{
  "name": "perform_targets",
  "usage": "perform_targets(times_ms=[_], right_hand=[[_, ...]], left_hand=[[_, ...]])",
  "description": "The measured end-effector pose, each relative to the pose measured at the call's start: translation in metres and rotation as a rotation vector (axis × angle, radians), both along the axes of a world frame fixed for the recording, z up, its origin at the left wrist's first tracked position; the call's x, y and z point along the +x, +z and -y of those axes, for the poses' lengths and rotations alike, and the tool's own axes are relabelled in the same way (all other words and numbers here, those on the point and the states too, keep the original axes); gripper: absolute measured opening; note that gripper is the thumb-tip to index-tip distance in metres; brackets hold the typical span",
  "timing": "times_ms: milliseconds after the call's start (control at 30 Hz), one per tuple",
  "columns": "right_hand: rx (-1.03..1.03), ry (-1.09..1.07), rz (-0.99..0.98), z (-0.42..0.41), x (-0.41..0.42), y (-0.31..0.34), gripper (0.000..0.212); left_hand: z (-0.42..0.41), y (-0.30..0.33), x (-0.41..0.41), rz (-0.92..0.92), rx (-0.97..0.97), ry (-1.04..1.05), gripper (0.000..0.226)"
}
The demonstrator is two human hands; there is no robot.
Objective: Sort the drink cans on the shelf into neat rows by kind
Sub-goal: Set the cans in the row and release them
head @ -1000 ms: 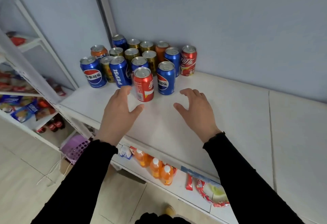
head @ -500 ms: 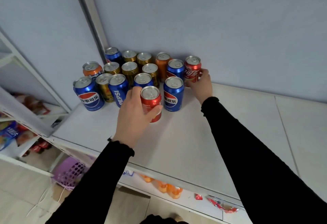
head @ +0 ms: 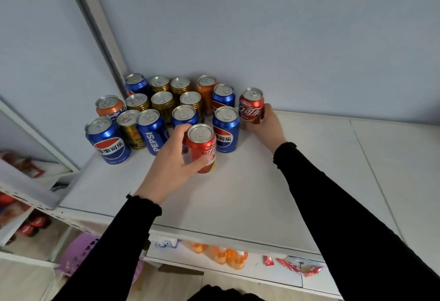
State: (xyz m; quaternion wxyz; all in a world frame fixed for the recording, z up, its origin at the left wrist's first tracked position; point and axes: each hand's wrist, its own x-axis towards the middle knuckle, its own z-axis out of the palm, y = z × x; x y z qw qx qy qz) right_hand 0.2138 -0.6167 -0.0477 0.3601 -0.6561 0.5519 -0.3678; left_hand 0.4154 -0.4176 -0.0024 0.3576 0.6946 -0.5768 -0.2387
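Left grip wrapped round front red can, right grip round rear red can: probably rigid, smooth, slippery; best held mid-wall.

A second ago both hands hover open above the shelf in front of the cans, holding nothing. Now the left hand grips the front red can, its thumb across the can's near face and its fingers curled round the far side, where before the can stood just beyond the fingertips. The right hand has reached farther back to the rear red can; its fingers wrap the can's right and lower side, a hold it took half a second ago. That rear can now stands a little apart from the blue can beside it, drawn toward the palm.
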Motion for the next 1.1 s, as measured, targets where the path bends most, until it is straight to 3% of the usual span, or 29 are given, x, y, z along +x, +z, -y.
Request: perform_targets(times_ms=[233,500,667,867,1100], right_hand=[[-0.005,-0.097,0.12,-0.023,0.011,0.003,0.064],[0.06,-0.174,0.204,-0.08,-0.04,0.005,0.063],[0.025,-0.282,0.211,-0.127,-0.112,0.008,0.056],[-0.008,-0.471,0.208,-0.181,-0.228,0.014,0.071],[-0.045,-0.55,0.167,-0.229,-0.377,0.016,0.057]], left_hand=[[0.002,-0.013,-0.029,-0.01,-0.179,0.205,0.08],[-0.01,-0.013,-0.056,-0.072,-0.19,0.087,0.084],[-0.001,-0.011,-0.118,-0.152,-0.164,-0.057,0.085],[0.004,-0.008,-0.219,-0.196,-0.171,-0.261,0.075],[-0.002,-0.001,-0.368,-0.231,-0.175,-0.372,0.069]])
